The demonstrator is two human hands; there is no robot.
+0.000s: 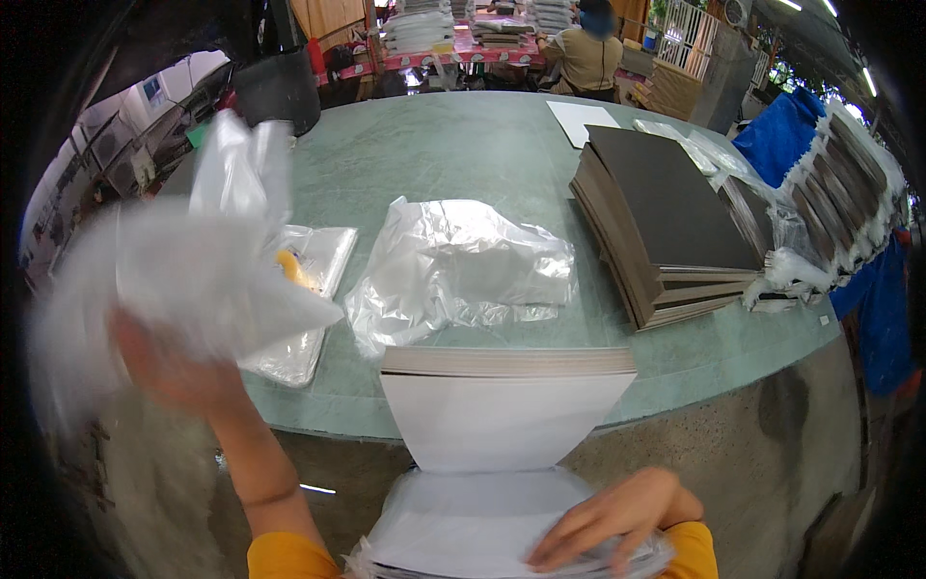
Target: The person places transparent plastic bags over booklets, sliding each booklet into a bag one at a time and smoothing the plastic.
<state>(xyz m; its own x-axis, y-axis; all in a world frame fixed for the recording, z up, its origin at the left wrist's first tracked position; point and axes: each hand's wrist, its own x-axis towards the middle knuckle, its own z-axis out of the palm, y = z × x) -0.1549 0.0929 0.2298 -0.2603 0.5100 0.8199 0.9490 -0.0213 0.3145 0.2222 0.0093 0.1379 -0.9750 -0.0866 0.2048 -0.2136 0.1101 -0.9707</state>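
Plastic-wrapped white stack (463, 521): at the lower edge of view, on the person's side of the table (453, 125), clear wrapping ruffled at its sides. The frame cuts off its near end, so its long axis cannot be established. Right hand (617, 516): the nearer of the two, laid palm down on the stack's right part, fingers extended, grasping nothing. Left hand (174, 372): well apart, up and to the left of the stack. It appears to grip a clear plastic sheet (183, 261), though blur hides the fingertips; the stack lies down and to the right of that grip. White board stack (506, 415): directly beyond the wrapped one, its layered edge uppermost and running left to right. On the table: a crumpled plastic bag (463, 261) beyond the boards, a flat clear packet (333, 259) to its left, and a dark board stack (675, 203) to its right
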